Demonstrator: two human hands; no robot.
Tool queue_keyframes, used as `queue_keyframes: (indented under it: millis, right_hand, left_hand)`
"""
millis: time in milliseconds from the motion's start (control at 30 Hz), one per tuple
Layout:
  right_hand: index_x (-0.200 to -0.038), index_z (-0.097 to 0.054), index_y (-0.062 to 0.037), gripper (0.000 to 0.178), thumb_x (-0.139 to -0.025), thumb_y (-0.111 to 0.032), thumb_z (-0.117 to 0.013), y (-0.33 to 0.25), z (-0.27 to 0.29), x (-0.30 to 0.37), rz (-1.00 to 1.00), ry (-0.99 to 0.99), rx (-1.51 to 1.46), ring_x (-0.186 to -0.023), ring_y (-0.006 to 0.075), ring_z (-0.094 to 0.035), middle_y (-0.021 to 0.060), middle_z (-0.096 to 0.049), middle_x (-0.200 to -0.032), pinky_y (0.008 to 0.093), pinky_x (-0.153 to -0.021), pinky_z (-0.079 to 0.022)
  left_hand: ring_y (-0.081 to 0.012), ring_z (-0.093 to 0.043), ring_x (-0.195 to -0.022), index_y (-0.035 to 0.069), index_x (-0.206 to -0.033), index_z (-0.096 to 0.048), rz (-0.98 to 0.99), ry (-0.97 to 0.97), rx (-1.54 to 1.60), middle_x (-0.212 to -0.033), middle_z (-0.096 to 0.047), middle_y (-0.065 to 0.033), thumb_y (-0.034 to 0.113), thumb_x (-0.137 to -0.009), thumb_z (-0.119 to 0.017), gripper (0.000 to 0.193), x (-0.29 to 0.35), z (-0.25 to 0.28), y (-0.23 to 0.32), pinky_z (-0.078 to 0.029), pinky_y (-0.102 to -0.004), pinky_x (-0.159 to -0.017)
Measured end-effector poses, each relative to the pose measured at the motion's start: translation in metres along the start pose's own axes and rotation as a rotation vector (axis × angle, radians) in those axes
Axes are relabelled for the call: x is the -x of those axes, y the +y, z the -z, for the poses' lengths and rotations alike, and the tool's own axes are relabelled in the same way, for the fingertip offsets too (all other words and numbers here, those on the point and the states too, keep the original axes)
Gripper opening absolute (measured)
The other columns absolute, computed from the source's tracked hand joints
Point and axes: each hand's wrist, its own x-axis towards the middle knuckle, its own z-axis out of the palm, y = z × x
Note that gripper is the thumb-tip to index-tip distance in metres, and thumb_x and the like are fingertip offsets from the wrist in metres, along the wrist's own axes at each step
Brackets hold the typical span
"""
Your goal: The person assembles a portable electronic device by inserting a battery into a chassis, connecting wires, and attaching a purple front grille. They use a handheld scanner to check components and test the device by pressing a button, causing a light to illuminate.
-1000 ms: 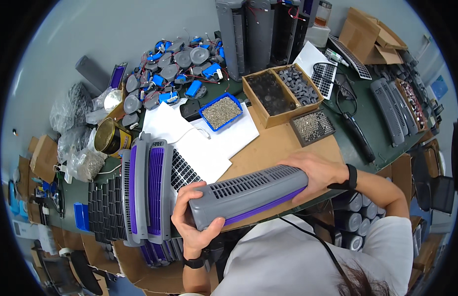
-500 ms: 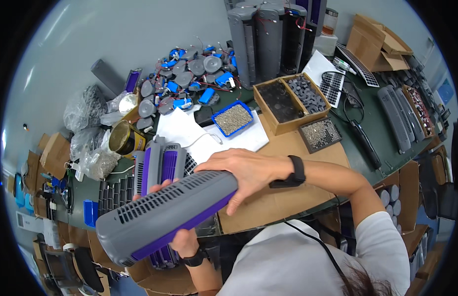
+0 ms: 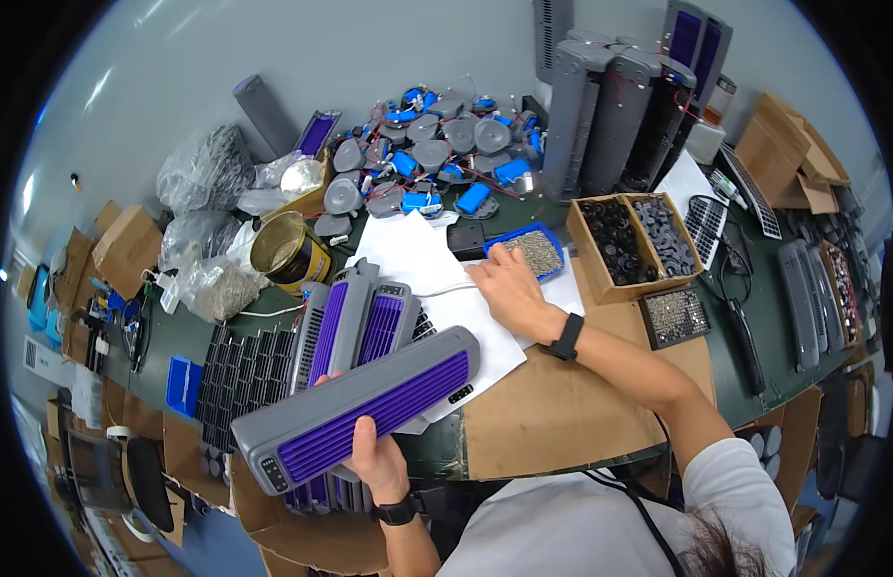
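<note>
My left hand (image 3: 377, 464) grips a long grey plastic housing (image 3: 358, 412) with a purple slatted face turned up toward me. The thumb lies on its near side and fingertips show behind its far edge. The housing is held tilted above the front edge of the table. My right hand (image 3: 512, 293) is at the blue tray (image 3: 562, 264) of small metal screws. Its fingers bend down over the near left rim, with the thumb apart from them; nothing shows in them. Behind the held housing stand similar grey and purple housings (image 3: 355, 322).
A divided wooden box (image 3: 615, 293) of black and grey parts and a dark tray of studs (image 3: 675, 319) stand on the right. Round grey parts with blue packs (image 3: 430, 154) are heaped at the back. A yellow-black can (image 3: 291, 252) and plastic bags (image 3: 204, 168) lie left.
My right hand has let go of the housing and moved to the screw tray. The housing has been rolled so its purple face shows, still in my left hand. The view has shifted.
</note>
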Motion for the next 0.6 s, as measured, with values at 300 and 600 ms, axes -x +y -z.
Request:
queue_keyframes:
  millis: [300,600]
  right_hand:
    - [-0.106,-0.051,-0.0010,0.014,-0.098,-0.012,-0.056,-0.029,0.035,-0.023,-0.467,-0.492,-1.385,-0.075,0.0083,-0.056,0.0044,-0.061,-0.089,0.0253,-0.066,-0.049]
    - [-0.097,-0.054,-0.0019,0.017,-0.089,-0.006,-0.068,-0.027,0.022,-0.018,-0.552,-0.445,-1.668,-0.070,0.0104,-0.062,0.0070,-0.065,-0.082,0.0236,-0.063,-0.050]
  left_hand:
    - [-0.0302,-0.043,-0.133,0.001,-0.147,-0.033,-0.022,0.128,-0.079,-0.142,-0.045,-0.0152,0.014,-0.080,-0.069,0.077,0.009,-0.005,0.007,-0.032,-0.0452,-0.114]
    - [-0.0225,-0.057,-0.114,0.001,-0.131,-0.052,-0.040,0.268,-0.082,-0.126,-0.058,-0.0104,0.018,-0.091,-0.062,0.044,0.015,-0.005,-0.001,-0.046,-0.0410,-0.102]
